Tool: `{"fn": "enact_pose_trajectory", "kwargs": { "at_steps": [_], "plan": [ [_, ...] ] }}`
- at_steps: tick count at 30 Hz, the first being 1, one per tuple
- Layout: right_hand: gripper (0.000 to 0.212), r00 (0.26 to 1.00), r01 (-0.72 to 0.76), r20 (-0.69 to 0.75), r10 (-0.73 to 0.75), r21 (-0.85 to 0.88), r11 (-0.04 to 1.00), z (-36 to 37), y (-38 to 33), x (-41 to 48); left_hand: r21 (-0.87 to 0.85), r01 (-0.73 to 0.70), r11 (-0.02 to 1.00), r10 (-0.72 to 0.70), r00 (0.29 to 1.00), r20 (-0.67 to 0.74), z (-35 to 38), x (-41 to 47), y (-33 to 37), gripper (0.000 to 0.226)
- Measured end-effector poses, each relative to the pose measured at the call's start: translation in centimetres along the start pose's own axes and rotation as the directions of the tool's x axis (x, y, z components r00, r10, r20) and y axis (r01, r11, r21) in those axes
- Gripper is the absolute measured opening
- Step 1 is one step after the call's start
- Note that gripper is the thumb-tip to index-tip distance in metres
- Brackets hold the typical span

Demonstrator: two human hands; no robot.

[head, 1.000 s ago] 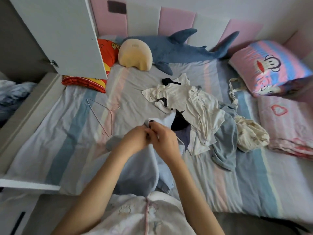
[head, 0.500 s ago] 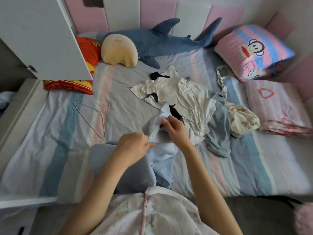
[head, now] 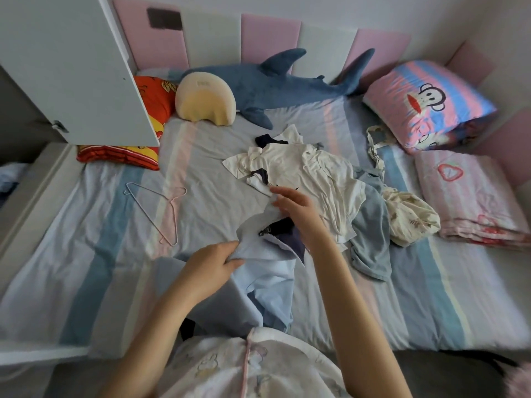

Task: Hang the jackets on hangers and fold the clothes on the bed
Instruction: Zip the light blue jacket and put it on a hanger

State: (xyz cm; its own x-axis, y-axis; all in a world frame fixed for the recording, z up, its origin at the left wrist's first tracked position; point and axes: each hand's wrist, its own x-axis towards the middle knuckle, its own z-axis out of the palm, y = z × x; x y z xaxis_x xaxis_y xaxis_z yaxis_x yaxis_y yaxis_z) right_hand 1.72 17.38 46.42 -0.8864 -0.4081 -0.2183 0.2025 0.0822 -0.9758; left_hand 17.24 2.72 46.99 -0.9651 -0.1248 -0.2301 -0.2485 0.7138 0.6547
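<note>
View from above of a striped bed (head: 86,254) in pale blue, grey and pink, seen by a person standing at its foot.

At ten o'clock, a white cupboard door (head: 71,67) hangs open over the bed's corner, with a red cushion (head: 149,99) partly behind it. At nine o'clock from the centre, a thin pink wire hanger (head: 161,202) lies flat on the sheet, apart from the clothes. At eleven o'clock, a cream pillow (head: 205,100) leans against a blue plush shark (head: 273,81) stretched along the headboard.

Near six o'clock, the left hand (head: 212,262) has its fingers curled round a fold of a light blue jacket (head: 267,280), which lies crumpled on the near edge of the bed. Just at one o'clock from it, the right hand (head: 296,208) pinches the jacket's upper edge beside an open zip.

Beyond the right hand, touching the jacket, lies a heap of white clothes (head: 304,170). A blue-grey garment (head: 370,234) and a printed cream cloth (head: 411,222) lie at three o'clock. At two o'clock sits a monkey pillow (head: 428,107) above a folded pink blanket (head: 471,196).
</note>
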Motion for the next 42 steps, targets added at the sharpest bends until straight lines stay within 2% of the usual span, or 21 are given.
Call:
{"fn": "enact_pose_trajectory", "kwargs": {
  "at_steps": [1,3,4,5,8,10,12,15,18,20,22,25,27,30,33,34,35,38,39,40,42],
  "plan": [
    [0.024,0.986,-0.037,-0.160,0.034,-0.016,0.999,-0.3,0.7,0.2,-0.019,-0.006,1.000,0.005,0.999,-0.052,0.1,0.0,-0.2,0.014],
    [0.028,0.877,-0.133,-0.459,0.145,0.059,0.989,-1.4,2.3,-0.1,-0.064,-0.002,0.998,-0.008,0.989,-0.148,0.0,0.0,-0.8,0.013],
    [0.035,0.820,-0.216,-0.518,0.243,0.113,0.970,-2.2,3.2,-0.2,-0.107,0.002,0.994,-0.022,0.984,-0.178,0.0,-0.1,-1.1,0.013],
    [0.035,0.795,-0.341,-0.479,0.373,0.155,0.927,-2.8,3.9,-0.4,-0.163,0.001,0.987,-0.032,0.981,-0.190,-0.1,-0.2,-1.4,0.012],
    [0.019,0.743,-0.644,-0.048,0.668,0.224,0.732,-2.7,4.6,-0.6,-0.350,-0.040,0.936,0.008,0.996,-0.093,-0.7,-0.8,-1.4,0.019],
    [0.006,0.767,-0.620,0.033,0.641,0.294,0.727,-1.8,4.9,0.2,-0.418,-0.046,0.907,0.059,0.998,0.020,-1.1,-0.9,-1.4,0.023],
    [0.014,0.799,-0.582,0.013,0.601,0.264,0.769,-0.7,4.5,1.0,-0.413,0.012,0.911,0.077,0.977,0.198,-1.9,-0.6,-2.0,0.005],
    [0.028,0.840,-0.535,0.032,0.541,0.206,0.819,0.8,3.3,0.7,-0.253,0.077,0.964,0.042,0.900,0.435,-3.5,0.0,-2.8,0.057],
    [0.030,0.909,-0.418,0.114,0.402,0.227,0.880,2.6,2.1,-1.1,-0.335,0.208,0.919,-0.124,0.959,0.255,-3.9,0.8,-2.3,0.103],
    [0.036,0.942,-0.322,0.176,0.287,0.219,0.921,3.7,0.9,-2.3,-0.381,0.185,0.906,-0.138,0.979,0.148,-3.3,1.6,-1.0,0.123],
    [0.036,0.961,-0.232,0.206,0.182,0.251,0.940,4.4,-0.7,-3.1,-0.347,0.162,0.924,-0.164,0.986,0.023,-2.0,2.2,-0.2,0.128],
    [0.038,0.973,-0.155,0.206,0.103,0.255,0.955,4.1,-2.8,-4.0,-0.518,0.104,0.849,-0.229,0.956,-0.183,-1.0,2.7,-0.1,0.122],
    [0.042,0.971,-0.118,0.232,0.060,0.243,0.963,3.6,-3.8,-4.6,-0.592,0.070,0.803,-0.205,0.965,-0.164,-0.8,2.6,-0.3,0.126],
    [0.045,0.958,-0.097,0.286,0.020,0.256,0.962,3.6,-4.6,-5.4,-0.701,0.128,0.701,-0.167,0.986,0.013,-0.8,1.9,0.4,0.133],
    [0.041,0.957,-0.116,0.291,0.013,0.340,0.933,4.0,-4.5,-6.0,-0.974,0.110,0.199,-0.121,0.989,0.087,-0.8,1.9,1.4,0.110],
    [0.039,0.957,-0.131,0.288,0.024,0.357,0.925,4.2,-4.5,-6.3,-0.984,0.124,0.127,-0.177,0.979,0.101,-0.8,2.1,1.5,0.097],
    [0.039,0.960,-0.141,0.278,0.036,0.371,0.918,4.4,-4.2,-6.4,-0.976,0.157,0.151,-0.254,0.960,0.115,-0.9,2.3,1.8,0.080],
    [0.041,0.961,-0.145,0.276,0.037,0.384,0.912,5.0,-4.3,-6.8,-0.876,0.249,0.412,-0.406,0.911,0.069,-0.9,2.9,2.7,0.017],
    [0.035,0.958,-0.143,0.286,0.028,0.391,0.909,5.1,-4.3,-6.9,-0.862,0.240,0.446,-0.442,0.897,0.021,-0.8,3.0,2.8,0.017],
    [0.028,0.961,-0.138,0.273,0.032,0.379,0.915,4.8,-4.3,-6.9,-0.877,0.219,0.427,-0.483,0.875,-0.016,-1.0,3.1,2.8,0.021],
    [0.019,0.978,-0.115,0.206,0.037,0.379,0.918,4.0,-4.5,-6.8,-0.968,0.126,0.218,-0.571,0.821,-0.022,-2.0,2.9,2.7,0.027]
  ]
}}
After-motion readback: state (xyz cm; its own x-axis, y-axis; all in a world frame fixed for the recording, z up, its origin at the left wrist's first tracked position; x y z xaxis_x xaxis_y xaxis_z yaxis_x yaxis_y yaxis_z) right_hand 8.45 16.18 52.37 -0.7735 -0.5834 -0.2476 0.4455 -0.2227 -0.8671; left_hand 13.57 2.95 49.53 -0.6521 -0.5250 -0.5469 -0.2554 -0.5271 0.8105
